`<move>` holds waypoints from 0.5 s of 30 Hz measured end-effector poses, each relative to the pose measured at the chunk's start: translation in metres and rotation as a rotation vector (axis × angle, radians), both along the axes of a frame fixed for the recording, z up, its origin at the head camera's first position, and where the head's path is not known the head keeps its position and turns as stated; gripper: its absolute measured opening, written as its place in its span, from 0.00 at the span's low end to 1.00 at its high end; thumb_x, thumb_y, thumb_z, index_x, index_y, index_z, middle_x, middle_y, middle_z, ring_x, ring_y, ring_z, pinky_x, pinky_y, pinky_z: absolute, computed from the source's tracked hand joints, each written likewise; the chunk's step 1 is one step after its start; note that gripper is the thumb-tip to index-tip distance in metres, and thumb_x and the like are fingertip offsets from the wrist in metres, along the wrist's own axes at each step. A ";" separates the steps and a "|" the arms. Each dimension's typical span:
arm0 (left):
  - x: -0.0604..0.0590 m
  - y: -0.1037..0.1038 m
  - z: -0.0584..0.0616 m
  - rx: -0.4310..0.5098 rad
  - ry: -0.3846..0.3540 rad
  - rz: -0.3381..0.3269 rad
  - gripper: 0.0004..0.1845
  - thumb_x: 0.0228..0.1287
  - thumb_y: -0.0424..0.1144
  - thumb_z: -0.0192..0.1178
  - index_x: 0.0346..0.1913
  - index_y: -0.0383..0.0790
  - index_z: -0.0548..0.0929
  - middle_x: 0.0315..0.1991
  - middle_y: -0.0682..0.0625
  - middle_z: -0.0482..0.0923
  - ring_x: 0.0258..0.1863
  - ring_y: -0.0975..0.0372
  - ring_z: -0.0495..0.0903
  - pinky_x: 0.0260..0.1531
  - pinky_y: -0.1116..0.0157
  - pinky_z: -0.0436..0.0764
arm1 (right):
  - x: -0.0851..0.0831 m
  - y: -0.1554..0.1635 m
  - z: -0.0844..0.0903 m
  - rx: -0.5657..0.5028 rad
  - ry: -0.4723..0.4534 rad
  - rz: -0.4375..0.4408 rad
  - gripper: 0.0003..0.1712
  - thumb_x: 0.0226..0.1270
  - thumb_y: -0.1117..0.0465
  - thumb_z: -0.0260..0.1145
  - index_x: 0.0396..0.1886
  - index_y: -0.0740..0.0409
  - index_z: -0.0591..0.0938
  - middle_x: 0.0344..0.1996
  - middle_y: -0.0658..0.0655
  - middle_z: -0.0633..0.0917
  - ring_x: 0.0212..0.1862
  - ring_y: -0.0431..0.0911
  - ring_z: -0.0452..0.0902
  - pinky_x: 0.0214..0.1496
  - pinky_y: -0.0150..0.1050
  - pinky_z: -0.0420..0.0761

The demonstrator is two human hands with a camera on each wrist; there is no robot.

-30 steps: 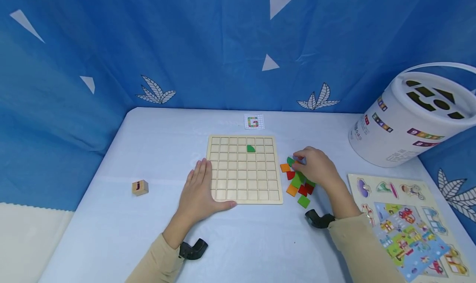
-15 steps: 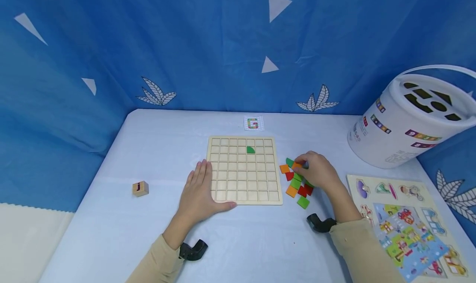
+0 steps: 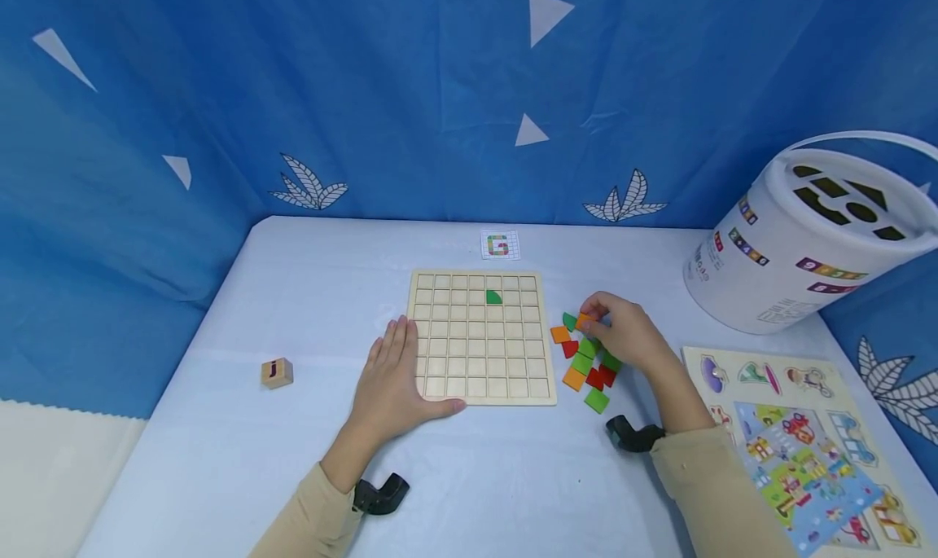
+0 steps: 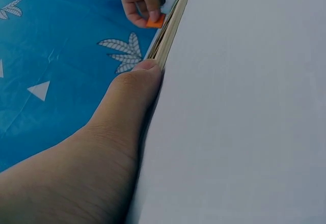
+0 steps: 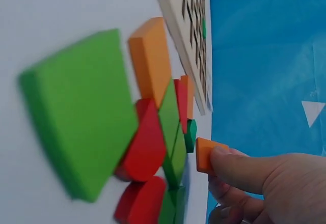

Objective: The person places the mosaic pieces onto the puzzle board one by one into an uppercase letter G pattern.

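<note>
I see the orange tile (image 3: 584,322) now pinched in the fingers (image 5: 239,169) of my right hand (image 3: 623,338), lifted clear of the heap; a second ago that hand was lower, fumbling among the tiles with a green one showing at its tips, and half a second ago it had just closed on the orange. I judge the pick is made and the tile is ready to travel to the board (image 3: 479,336). It hangs just above the far end of the loose pile (image 3: 584,362), right of the board.

My left hand (image 3: 392,379) has not shifted: it lies flat, fingers straight, against the board's near left corner, thumb pressed to the edge.

Counting: one green tile (image 3: 494,296) sits in the board, in the second row. In the pile I count about nine loose tiles, green, red and orange, though the hand hides some, so I cannot be sure. One pattern card (image 3: 500,245) lies beyond the board, one letter cube (image 3: 276,371) well to the left, one white bucket (image 3: 806,240) and one picture puzzle (image 3: 806,444) on the right of the bench (image 3: 293,281).
</note>
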State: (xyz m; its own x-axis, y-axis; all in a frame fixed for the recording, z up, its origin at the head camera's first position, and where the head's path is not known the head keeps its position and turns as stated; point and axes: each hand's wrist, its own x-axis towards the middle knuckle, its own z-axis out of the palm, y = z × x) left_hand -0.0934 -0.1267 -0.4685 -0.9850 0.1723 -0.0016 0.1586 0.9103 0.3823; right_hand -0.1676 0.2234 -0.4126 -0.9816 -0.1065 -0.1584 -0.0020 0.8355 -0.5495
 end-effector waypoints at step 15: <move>-0.002 0.000 -0.002 0.000 -0.010 0.010 0.79 0.33 0.88 0.55 0.79 0.35 0.40 0.81 0.42 0.36 0.81 0.52 0.36 0.79 0.49 0.45 | -0.039 -0.054 -0.004 -0.169 -0.009 0.071 0.09 0.72 0.57 0.64 0.49 0.50 0.78 0.44 0.55 0.81 0.43 0.51 0.74 0.37 0.36 0.78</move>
